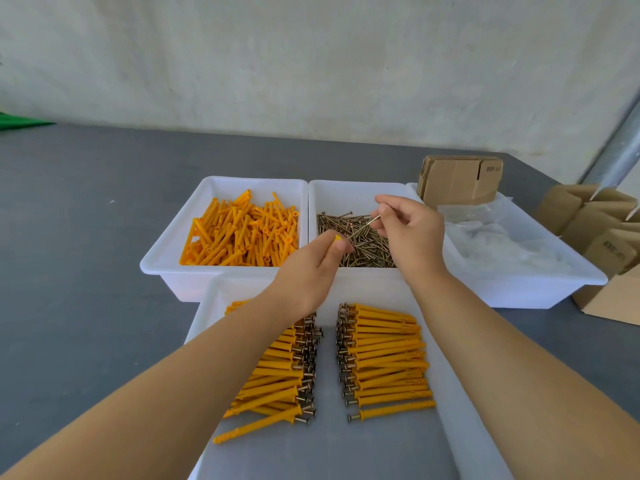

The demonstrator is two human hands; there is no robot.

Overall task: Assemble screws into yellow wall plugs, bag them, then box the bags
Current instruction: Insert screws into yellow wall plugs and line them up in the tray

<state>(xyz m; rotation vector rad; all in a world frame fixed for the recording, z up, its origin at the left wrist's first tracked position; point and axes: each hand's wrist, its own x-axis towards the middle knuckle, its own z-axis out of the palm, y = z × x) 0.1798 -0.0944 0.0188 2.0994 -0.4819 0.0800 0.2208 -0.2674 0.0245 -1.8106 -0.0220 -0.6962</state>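
My left hand [311, 268] grips a yellow wall plug [337, 238], only its head end showing above my fingers. My right hand [412, 233] pinches a screw [363, 227] whose tip points down-left toward the plug's opening, above the white bin of loose screws [356, 192]. To the left stands a white bin [221, 188] full of loose yellow plugs [242, 233]. In the near tray [464, 427] lie two rows of assembled plugs with screws, a left row [277, 379] and a right row [384, 358].
A third white bin [554, 268] at the right holds clear plastic bags [502, 233] and flat cardboard [457, 181]. Brown cardboard boxes [609, 244] stand at the far right. The grey tabletop [86, 237] extends left; something green [20, 121] lies at the far left edge.
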